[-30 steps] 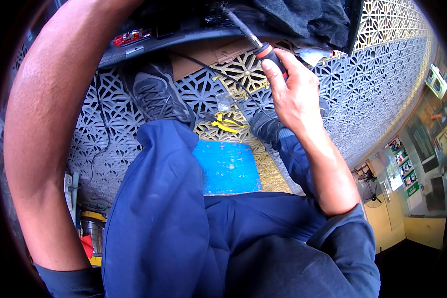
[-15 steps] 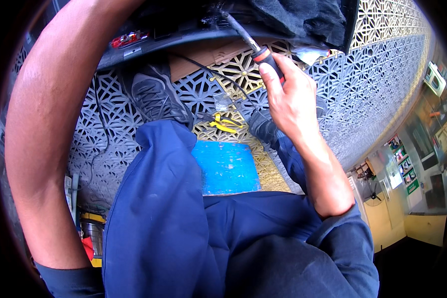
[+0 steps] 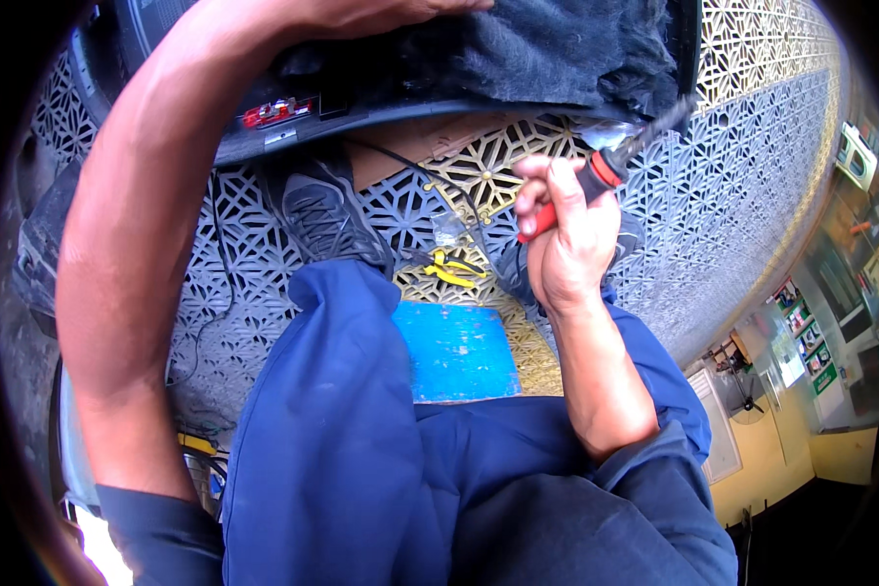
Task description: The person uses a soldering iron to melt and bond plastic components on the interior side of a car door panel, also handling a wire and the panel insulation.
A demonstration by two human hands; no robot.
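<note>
My right hand is closed round the red and black handle of a soldering iron. Its metal shaft points up and right, blurred by motion, away from the large black plastic part. At the top edge, my left hand reaches across that part, above a fuzzy black lining. Most of its fingers are cut off by the frame. A small red and clear piece sits near the plastic part's rim, below my left forearm.
Yellow-handled pliers lie on the floor between my shoes, near a small clear plastic scrap. A blue board is in front of my lap. A black cord crosses the lattice floor tiles. Cardboard lies under the plastic part.
My right hand has turned the soldering iron from pointing up-left over the plastic part to pointing up-right, clear of it. My left arm has shifted right, and its hand has come into view.
</note>
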